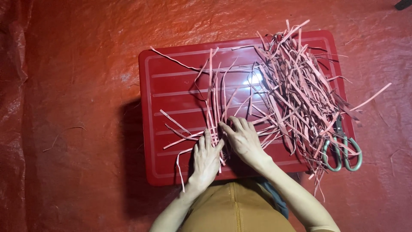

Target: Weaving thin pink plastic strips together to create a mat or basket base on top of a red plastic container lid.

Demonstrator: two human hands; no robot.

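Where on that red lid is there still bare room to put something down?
The red lid's upper-left part, between its left rim and the upright strips, is bare. The right half is crowded by the strip pile and scissors. Both hands fill the near middle.

Scissors [342,148] blades hidden under paper strips [296,86]; forearms cut off.
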